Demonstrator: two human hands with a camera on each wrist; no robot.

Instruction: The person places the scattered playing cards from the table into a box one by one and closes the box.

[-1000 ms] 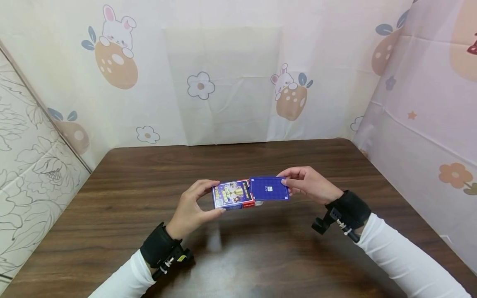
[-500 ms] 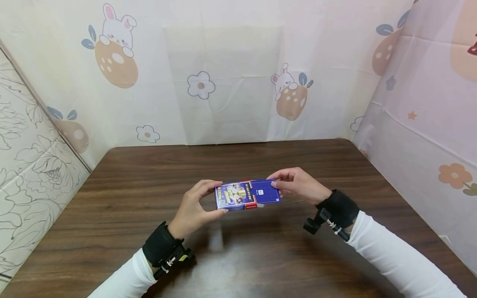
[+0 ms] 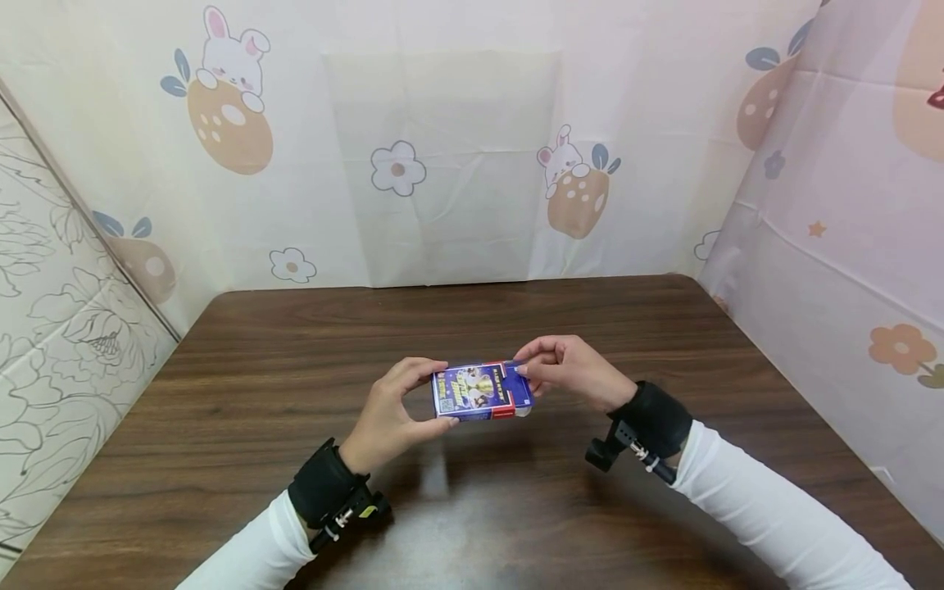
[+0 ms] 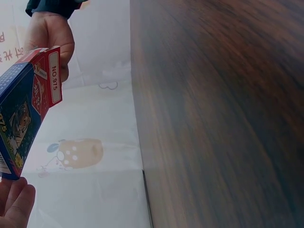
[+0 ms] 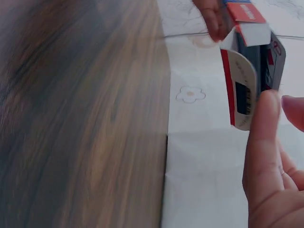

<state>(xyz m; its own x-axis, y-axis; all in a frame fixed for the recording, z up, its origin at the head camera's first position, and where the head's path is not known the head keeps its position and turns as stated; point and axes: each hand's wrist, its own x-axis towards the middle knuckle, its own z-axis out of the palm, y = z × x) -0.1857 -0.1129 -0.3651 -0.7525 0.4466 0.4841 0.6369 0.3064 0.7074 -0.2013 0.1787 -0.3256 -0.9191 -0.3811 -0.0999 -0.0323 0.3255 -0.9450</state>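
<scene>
My left hand (image 3: 388,414) holds a small blue and red playing-card box (image 3: 472,390) by its left end, fingers at the far edge and thumb at the near edge. Out of the box's right end sticks a short stretch of a blue-backed playing card (image 3: 519,385). My right hand (image 3: 571,373) pinches that card's outer end between thumb and fingers. In the right wrist view, the opened end flap (image 5: 241,90) hangs beside the card. The box's tiger-printed underside shows in the left wrist view. Whether several cards lie stacked there I cannot tell.
Both hands are above a dark wood-grain table (image 3: 332,328). A pale curtain (image 3: 457,164) with rabbits and flowers hangs behind it, and another printed sheet (image 3: 833,246) stands along the right side. Each wrist wears a black strap with a camera (image 3: 332,492).
My right hand has moved left, sliding the playing card further into the box, so much less of it shows. The left hand and box have shifted slightly right.
</scene>
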